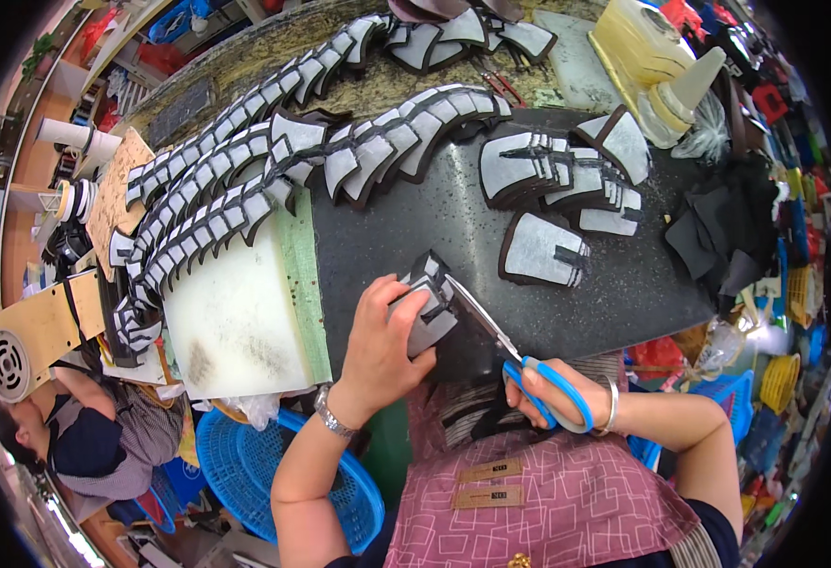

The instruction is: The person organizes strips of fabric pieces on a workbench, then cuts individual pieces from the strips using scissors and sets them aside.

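While the left hand (378, 333) pinches the grey-and-black piece (432, 331) over the black mat (614, 308), right hand (545, 389) closed round blue-handled scissors (506, 345), blades at the piece's right edge; best, probably, to hold steady, snip in short bites

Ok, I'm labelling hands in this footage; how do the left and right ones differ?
The left hand grips a grey-and-black piece, while the right hand holds blue-handled scissors. The left hand has a wide metal wristband below it; the right hand, a thin bangle. Both hands are ungloved.
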`<action>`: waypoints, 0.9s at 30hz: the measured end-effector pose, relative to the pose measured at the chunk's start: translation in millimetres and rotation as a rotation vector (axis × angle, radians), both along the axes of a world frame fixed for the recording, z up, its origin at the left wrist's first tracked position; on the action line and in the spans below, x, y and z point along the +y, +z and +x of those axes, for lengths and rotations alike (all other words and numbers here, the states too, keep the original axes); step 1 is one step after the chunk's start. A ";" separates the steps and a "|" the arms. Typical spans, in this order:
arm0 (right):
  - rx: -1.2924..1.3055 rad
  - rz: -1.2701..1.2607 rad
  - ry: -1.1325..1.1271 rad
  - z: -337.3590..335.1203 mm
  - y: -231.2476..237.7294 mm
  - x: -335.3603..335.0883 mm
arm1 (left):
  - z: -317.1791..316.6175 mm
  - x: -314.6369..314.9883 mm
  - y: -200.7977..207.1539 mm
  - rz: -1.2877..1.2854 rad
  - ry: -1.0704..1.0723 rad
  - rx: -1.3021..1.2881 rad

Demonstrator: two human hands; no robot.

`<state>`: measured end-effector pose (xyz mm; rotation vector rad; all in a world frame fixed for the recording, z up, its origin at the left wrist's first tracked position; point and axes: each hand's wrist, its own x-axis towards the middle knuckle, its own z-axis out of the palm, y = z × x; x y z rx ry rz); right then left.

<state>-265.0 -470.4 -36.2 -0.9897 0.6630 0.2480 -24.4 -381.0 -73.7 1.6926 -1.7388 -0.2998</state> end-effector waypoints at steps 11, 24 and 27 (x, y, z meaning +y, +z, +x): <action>-0.218 -0.200 -0.324 34.3 23.7 -25.2 | -10.5 26.8 31.1 -0.324 -0.407 -0.031; -0.142 -0.670 -0.563 -7.8 4.0 -13.6 | -36.8 58.1 20.3 -0.239 -0.111 0.114; -0.025 -1.017 -0.120 -28.9 24.0 -9.3 | -27.0 62.2 24.1 -0.253 -0.047 0.176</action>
